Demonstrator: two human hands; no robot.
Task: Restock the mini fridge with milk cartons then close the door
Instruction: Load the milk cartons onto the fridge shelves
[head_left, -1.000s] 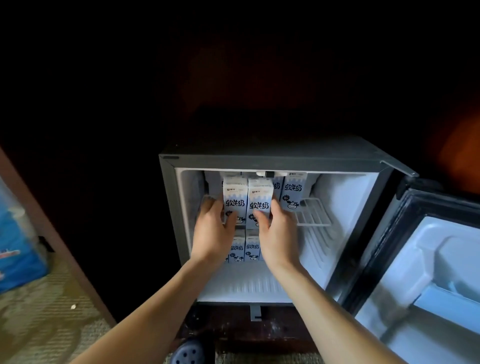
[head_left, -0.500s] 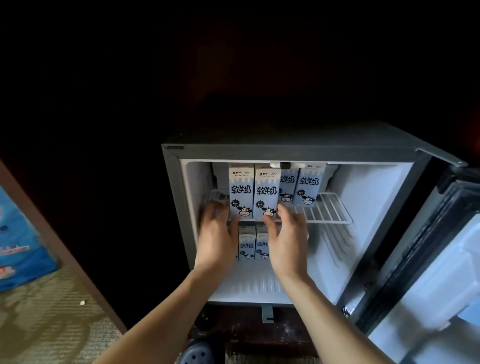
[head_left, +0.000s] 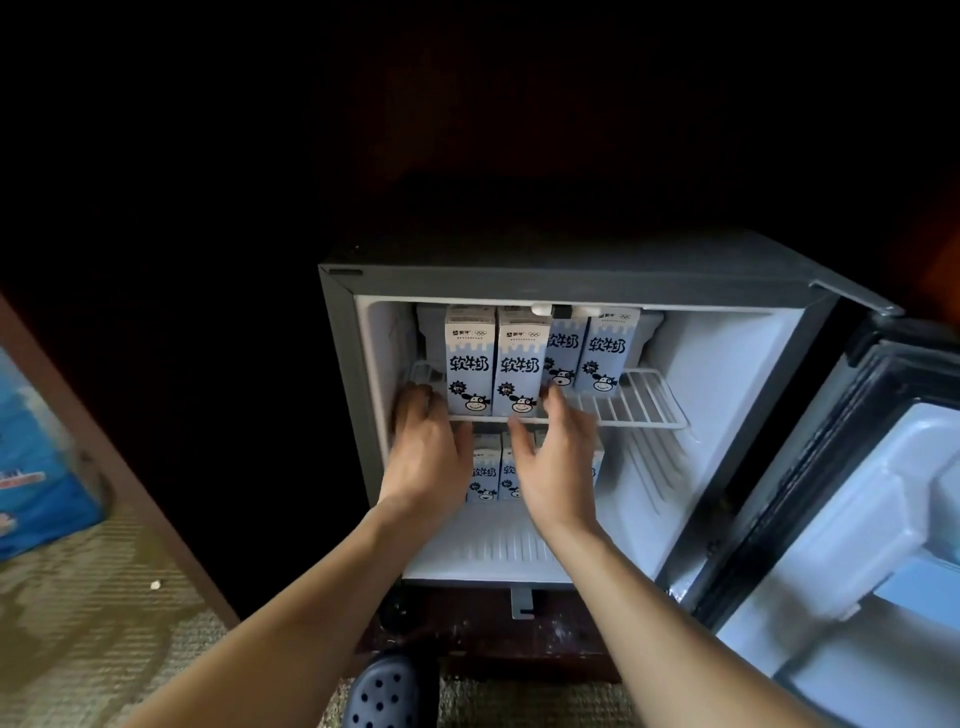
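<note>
Room: dark at the top; carpet (head_left: 104, 597) is seen lower left.
Mini fridge (head_left: 571, 283): mid frame, door (head_left: 857, 519) swung open at right.
Milk cartons (head_left: 470, 364): four are stood on the wire shelf (head_left: 634, 410).
Left hand (head_left: 428, 462): loose, nothing held, fingertips by the shelf edge.
Right hand (head_left: 563, 467): spread, nothing held, blurred.
Hidden: lower cartons (head_left: 485, 475) are partly covered by the hands.

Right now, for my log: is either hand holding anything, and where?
Nothing is held; left hand and right hand are open by the front milk cartons.
</note>
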